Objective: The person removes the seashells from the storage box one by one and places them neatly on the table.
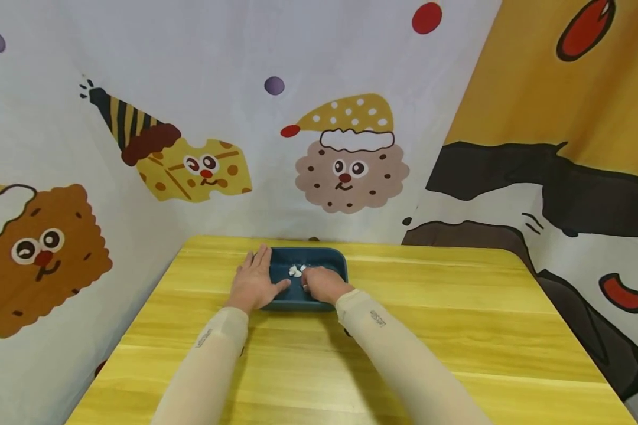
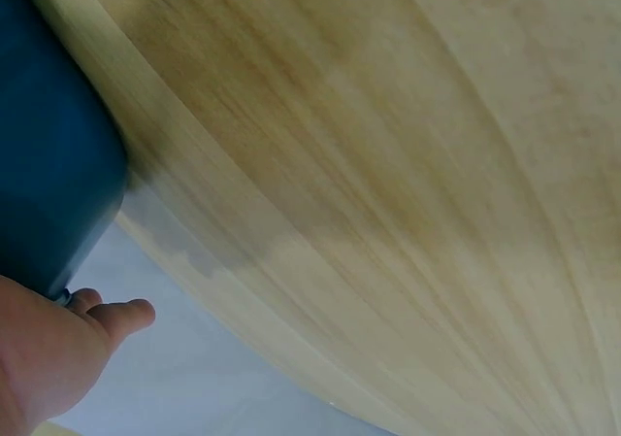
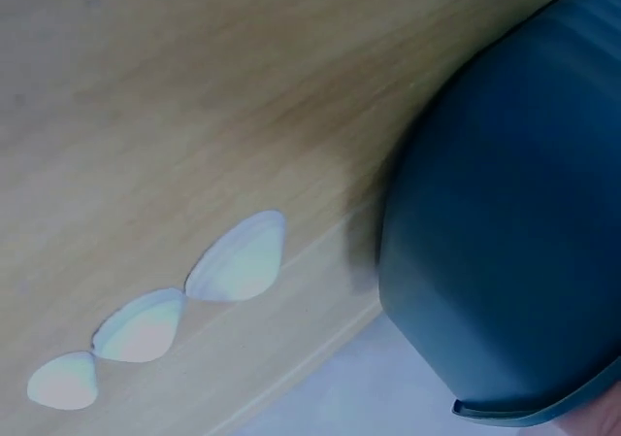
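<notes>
A dark blue rectangular tray (image 1: 308, 305) sits on the wooden table. Inside it, near the middle, lies a small cluster of white pieces (image 1: 296, 272). My left hand (image 1: 252, 283) rests along the tray's left side, fingers straight at the rim and thumb over the inside. My right hand (image 1: 324, 284) reaches in over the right side, its fingers bent down beside the white pieces. Its fingertips are hidden from the head view, and I cannot tell whether they hold a piece. The right wrist view has three white seashells (image 3: 238, 261) in a row on the table beside the tray.
The yellow wood-grain table (image 1: 457, 330) extends to both sides of the tray and towards me. Right behind its far edge hangs a white cloth (image 1: 234, 65) printed with cartoon biscuits and cheese. My right forearm (image 1: 404, 354) crosses above the tabletop.
</notes>
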### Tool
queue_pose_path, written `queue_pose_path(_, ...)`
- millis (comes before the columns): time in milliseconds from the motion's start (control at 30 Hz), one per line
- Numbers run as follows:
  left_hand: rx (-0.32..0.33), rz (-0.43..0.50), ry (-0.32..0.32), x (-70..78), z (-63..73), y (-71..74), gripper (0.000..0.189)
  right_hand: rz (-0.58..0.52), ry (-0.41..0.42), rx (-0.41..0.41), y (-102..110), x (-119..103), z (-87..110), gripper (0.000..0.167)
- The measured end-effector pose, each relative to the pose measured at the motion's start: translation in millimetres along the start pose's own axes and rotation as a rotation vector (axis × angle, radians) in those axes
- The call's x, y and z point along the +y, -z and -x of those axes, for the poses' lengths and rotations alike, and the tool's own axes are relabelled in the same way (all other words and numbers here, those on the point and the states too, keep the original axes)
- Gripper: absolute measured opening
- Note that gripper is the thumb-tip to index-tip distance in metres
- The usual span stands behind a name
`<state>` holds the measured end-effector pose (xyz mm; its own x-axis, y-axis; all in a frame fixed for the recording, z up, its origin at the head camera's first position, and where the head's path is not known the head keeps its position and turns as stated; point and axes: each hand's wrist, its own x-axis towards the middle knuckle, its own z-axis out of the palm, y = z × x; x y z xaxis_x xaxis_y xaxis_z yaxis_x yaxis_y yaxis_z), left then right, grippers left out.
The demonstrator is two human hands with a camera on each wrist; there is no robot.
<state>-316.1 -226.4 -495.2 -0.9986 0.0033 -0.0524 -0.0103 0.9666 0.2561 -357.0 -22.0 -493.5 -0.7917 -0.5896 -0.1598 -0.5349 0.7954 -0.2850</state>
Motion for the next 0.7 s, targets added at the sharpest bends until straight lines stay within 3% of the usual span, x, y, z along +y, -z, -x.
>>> queue_pose_path(133,-0.011,-0.005,-0.008,2.3,2.7,-4.1,0.107,-0.021,0.026,0.076,-2,2,7.7,0.011)
queue_pose_path(267,-0.012,0.000,-0.013,2.9,2.9,-7.4,0.107,-0.125,0.063,0.251,5,4,18.0,0.006)
queue_pose_path(400,-0.006,0.010,-0.012,2.1,3.4,-7.2,0.109,-0.203,0.058,0.401,26,14,36.8,0.006)
queue_pose_path(533,-0.019,-0.001,-0.013,2.0,3.8,-5.0,0.108,-0.250,-0.006,0.428,47,44,72.9,0.007)
queue_pose_path(700,-0.009,-0.020,-0.016,1.5,2.2,-0.9,0.108,-0.278,-0.076,0.368,53,107,136.0,0.018)
